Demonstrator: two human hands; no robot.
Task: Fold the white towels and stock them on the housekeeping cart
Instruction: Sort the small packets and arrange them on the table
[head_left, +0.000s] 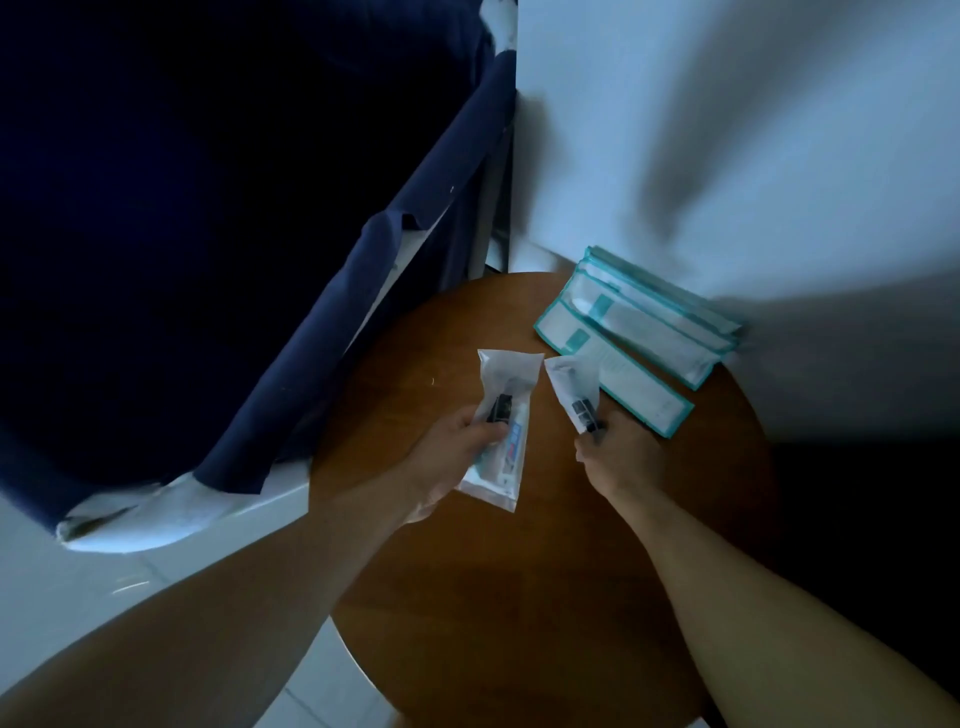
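My left hand (460, 449) curls round a clear packet (511, 374) holding a toothpaste tube and a dark item, its long axis running away from me. My right hand (618, 460) pinches a second packet (571, 384) by its near end, tip tilted up-left. Below is a round wooden table (519, 597), with teal-edged packets (639, 332) stacked by the wall (727, 130). White cloth (140, 514), possibly towel, bunches at the navy cart bag (208, 208)'s near corner, left.

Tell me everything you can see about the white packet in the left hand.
The packet is a flat, translucent white pouch, plastic by its look. Inside show a dark item and a small white tube with blue and red print. It is held tilted above the round wooden table, upper end pointing away. The left hand grips its left edge near the middle.
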